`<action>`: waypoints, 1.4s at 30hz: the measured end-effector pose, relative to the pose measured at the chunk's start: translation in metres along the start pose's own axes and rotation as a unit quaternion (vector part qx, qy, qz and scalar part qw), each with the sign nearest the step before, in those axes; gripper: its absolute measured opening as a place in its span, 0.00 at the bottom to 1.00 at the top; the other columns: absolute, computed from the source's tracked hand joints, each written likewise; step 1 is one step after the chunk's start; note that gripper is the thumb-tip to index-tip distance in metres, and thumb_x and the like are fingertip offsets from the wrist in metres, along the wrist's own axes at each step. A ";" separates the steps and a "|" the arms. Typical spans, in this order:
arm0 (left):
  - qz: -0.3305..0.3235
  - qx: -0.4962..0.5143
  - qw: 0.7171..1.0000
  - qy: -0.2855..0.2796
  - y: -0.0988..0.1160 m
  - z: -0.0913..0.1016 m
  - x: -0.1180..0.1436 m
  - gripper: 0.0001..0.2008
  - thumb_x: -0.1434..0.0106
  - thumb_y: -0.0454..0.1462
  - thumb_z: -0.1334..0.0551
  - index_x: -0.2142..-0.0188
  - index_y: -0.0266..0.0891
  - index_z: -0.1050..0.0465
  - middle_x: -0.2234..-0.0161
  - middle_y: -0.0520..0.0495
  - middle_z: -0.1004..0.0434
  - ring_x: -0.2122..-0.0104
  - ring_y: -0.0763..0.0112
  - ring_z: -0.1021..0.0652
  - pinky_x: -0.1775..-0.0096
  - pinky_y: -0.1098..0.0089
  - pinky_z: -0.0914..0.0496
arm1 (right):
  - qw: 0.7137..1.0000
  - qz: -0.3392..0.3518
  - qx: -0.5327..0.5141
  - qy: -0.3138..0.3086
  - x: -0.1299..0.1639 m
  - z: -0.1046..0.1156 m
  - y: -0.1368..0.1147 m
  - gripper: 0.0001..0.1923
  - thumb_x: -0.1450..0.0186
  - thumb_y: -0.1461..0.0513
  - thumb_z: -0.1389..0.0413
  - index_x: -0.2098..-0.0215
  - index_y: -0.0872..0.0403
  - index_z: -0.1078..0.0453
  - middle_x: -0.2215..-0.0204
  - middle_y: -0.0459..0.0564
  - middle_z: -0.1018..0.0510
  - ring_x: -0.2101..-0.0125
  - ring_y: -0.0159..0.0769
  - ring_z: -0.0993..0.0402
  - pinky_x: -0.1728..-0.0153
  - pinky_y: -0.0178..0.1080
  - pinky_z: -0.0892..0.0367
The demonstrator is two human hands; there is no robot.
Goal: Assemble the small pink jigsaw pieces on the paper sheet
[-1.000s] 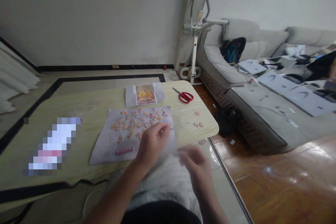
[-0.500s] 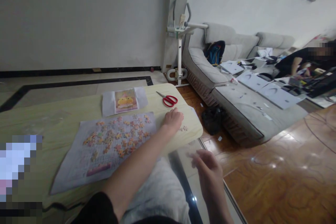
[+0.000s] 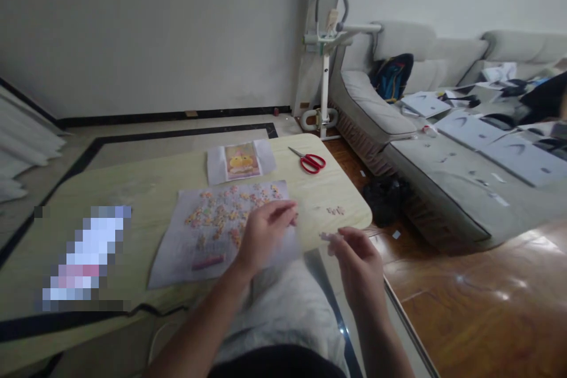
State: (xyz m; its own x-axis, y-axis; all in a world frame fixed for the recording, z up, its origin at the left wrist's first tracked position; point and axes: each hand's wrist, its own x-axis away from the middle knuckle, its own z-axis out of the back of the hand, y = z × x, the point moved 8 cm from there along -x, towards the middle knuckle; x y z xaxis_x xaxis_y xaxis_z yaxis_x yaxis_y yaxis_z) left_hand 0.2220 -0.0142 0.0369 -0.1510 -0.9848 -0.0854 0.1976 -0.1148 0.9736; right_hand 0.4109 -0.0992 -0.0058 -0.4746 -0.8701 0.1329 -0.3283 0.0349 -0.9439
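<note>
At a pale table's (image 3: 334, 189) near edge, the right hand (image 3: 359, 255) pinches a small pale piece (image 3: 326, 237) that slackening fingers could let fall; the left hand (image 3: 266, 227), grip unclear, hovers near puzzle pieces (image 3: 219, 211) on a paper sheet (image 3: 172, 254).

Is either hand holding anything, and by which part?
Right hand: a small pale piece, pinched by its edge. Left hand: whether it holds anything cannot be told.
</note>
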 end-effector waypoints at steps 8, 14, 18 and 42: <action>0.094 0.125 0.986 0.062 -0.042 0.069 0.075 0.15 0.39 0.41 0.37 0.54 0.38 0.24 0.60 0.43 0.19 0.67 0.68 0.18 0.61 0.67 0.23 | 0.990 -0.054 0.043 -0.126 0.035 -0.093 0.030 0.13 0.46 0.57 0.33 0.66 0.52 0.29 0.76 0.44 0.22 0.74 0.35 0.25 0.68 0.39 0.31; 0.119 0.167 0.974 0.092 -0.053 0.085 0.088 0.12 0.41 0.41 0.34 0.61 0.38 0.21 0.63 0.44 0.17 0.65 0.65 0.17 0.58 0.65 0.22 | 0.986 -0.041 0.082 -0.138 0.052 -0.117 0.032 0.14 0.46 0.58 0.33 0.66 0.52 0.30 0.76 0.44 0.22 0.74 0.36 0.24 0.67 0.40 0.29; 0.093 0.122 0.983 0.098 -0.051 0.092 0.093 0.11 0.39 0.41 0.36 0.59 0.42 0.20 0.59 0.44 0.17 0.60 0.65 0.18 0.53 0.64 0.24 | 0.983 -0.043 0.095 -0.150 0.056 -0.123 0.037 0.13 0.45 0.57 0.34 0.66 0.52 0.30 0.75 0.43 0.21 0.73 0.35 0.23 0.66 0.40 0.28; 0.122 0.169 0.974 0.085 -0.055 0.094 0.109 0.10 0.42 0.42 0.34 0.65 0.37 0.21 0.67 0.46 0.18 0.67 0.68 0.18 0.62 0.71 0.23 | 0.976 -0.013 0.127 -0.177 0.069 -0.123 0.039 0.09 0.45 0.59 0.35 0.69 0.52 0.29 0.80 0.42 0.24 0.77 0.31 0.28 0.73 0.34 0.32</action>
State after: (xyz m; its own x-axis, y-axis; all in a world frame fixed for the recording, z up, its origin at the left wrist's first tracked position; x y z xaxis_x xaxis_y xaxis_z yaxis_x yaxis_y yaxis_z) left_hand 0.1036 -0.1027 -0.0056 0.0287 -0.9881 0.1510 -0.1262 0.1463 0.9812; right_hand 0.2653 -0.0973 0.0035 -0.1423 -0.9859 0.0875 -0.1019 -0.0733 -0.9921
